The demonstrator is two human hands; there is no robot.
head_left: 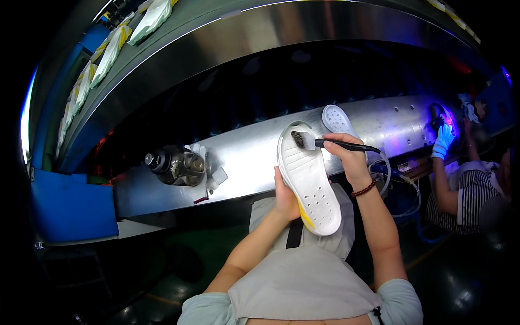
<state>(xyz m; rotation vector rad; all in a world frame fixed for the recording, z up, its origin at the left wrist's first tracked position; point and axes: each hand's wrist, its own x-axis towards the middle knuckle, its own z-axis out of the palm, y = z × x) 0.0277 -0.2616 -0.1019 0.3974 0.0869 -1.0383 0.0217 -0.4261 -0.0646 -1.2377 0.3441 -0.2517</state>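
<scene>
**Two-handed brushwork, seen from above**

The left hand (285,195) clasps the left edge of a white, perforated, foot-shaped sole (312,187), its underlying fingers hidden; the right hand (351,162) pinches a black-handled, dark-bristled brush (356,146) at the sole's far end. Brushing the upper face appears under way; the next stroke would call for steady support. The sole lies between both hands.

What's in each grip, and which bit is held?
Left grip: the white shoe sole, by its left edge, around the middle. Right grip: the brush, by its black handle.
</scene>
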